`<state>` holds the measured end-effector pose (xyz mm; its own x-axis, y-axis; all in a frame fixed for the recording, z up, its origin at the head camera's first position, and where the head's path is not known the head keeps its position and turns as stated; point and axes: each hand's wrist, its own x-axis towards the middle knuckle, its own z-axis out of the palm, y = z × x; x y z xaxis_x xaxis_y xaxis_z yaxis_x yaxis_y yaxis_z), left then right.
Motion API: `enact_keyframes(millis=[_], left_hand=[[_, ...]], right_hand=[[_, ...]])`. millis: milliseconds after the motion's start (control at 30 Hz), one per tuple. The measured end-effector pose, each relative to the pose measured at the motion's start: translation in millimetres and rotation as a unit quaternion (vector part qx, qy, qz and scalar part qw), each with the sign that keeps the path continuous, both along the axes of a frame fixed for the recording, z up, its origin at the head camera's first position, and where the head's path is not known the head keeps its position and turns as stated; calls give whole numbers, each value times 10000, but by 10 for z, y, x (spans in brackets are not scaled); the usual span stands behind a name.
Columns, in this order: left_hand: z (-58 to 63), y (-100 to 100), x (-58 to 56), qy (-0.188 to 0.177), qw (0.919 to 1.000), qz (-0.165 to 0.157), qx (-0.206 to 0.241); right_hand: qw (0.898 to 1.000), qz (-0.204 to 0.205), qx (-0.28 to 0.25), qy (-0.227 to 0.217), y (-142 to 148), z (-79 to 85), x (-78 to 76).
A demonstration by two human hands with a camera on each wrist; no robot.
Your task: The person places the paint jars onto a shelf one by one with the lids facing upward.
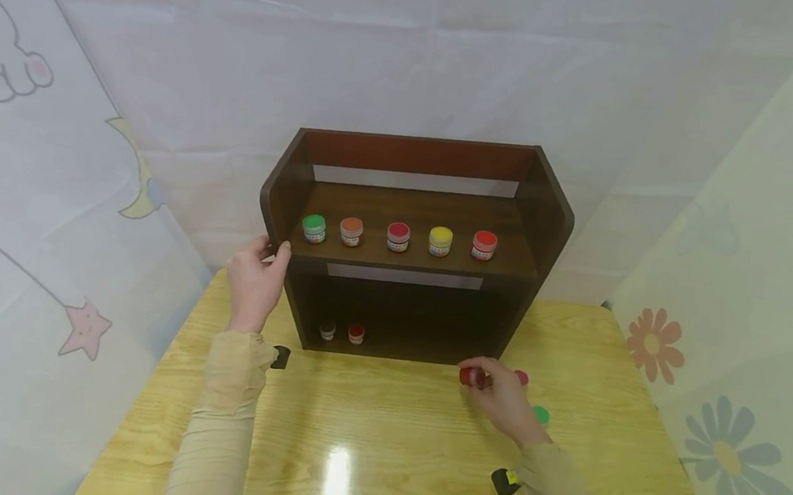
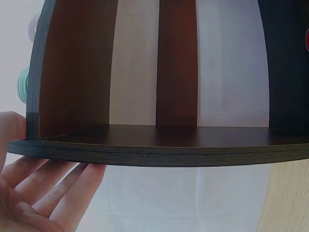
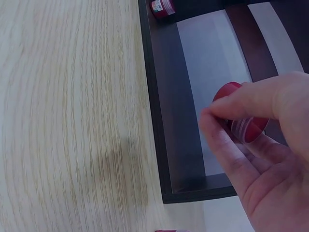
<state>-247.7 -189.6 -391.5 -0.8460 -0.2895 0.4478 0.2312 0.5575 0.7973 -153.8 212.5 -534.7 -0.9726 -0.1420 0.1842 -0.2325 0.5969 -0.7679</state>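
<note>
My left hand (image 1: 253,286) grips the left side panel of a dark brown two-tier shelf (image 1: 551,189), thumb at the front edge and fingers along the outer face in the left wrist view. Between thumb and fingers, my right hand (image 1: 507,406) pinches a small red paint jar (image 1: 469,376), held tilted near the shelf's lower right front corner. On the upper tier stand green (image 1: 314,228), orange (image 1: 351,232), crimson (image 1: 399,237), yellow (image 1: 441,241) and red (image 1: 484,245) paint jars in a row. A black-topped jar (image 1: 328,331) and a dark red jar (image 1: 356,334) occupy the lower tier's left end.
Beside my right hand, a magenta-topped jar (image 1: 522,377) and a green-topped jar (image 1: 540,416) sit on the wooden table (image 1: 382,419), partly hidden. Behind the shelf hangs a pale cloth (image 1: 424,59), and printed cloths flank both sides.
</note>
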Motion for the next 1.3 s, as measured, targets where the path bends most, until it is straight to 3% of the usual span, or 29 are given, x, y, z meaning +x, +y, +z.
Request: enact_keyframes(millis=[333,533,767,1033,1300], left_hand=[[-1,-5,11,-4,10000,-24,23],[8,-2,16,0,10000,-33,4],[1,-8,8,-103,9999,-3,12],[-6,-1,1,-12,10000,-22,34],[-6,-1,5,1,10000,-10,7]], right_hand=[[9995,-138,-241,-163,-51,52,-30],[9994,-294,-87,-171,-77,89,-47],[9995,-78,-313,59,-112,148,-90],[9998,65,-199,73,-149,169,-131],[9996,7,-271,108,-193,175,-178]])
